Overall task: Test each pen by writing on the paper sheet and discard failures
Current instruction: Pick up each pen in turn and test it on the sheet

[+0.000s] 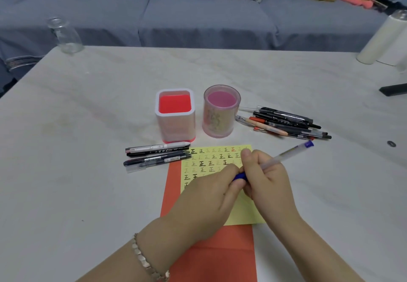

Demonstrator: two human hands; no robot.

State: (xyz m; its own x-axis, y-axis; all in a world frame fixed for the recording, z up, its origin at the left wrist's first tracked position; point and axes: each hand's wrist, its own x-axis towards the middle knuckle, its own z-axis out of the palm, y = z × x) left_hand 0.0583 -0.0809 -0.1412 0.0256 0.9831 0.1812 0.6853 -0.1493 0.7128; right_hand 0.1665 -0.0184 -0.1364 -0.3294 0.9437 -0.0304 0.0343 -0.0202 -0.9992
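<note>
1. Yellow paper sheet (244,213) lies in front of me on a larger orange sheet (220,255), its upper rows filled with small written marks in black, plus one in red
2. My right hand (268,182) is curled round a clear pen (284,155), holding it over the sheet with its blue-tipped back end slanting up and to the right
3. My left hand (207,198) pinches the blue cap (240,176) at the pen's front end; I cannot tell whether the cap is seated or partly off
4. Three pens (156,156) lie side by side just left of the sheet's top edge
5. A square red and white holder (176,125) and a round pink holder (218,123) stand beyond the sheet
6. A pile of pens (286,123) lies right of the round holder, on the pale table (88,127)
</note>
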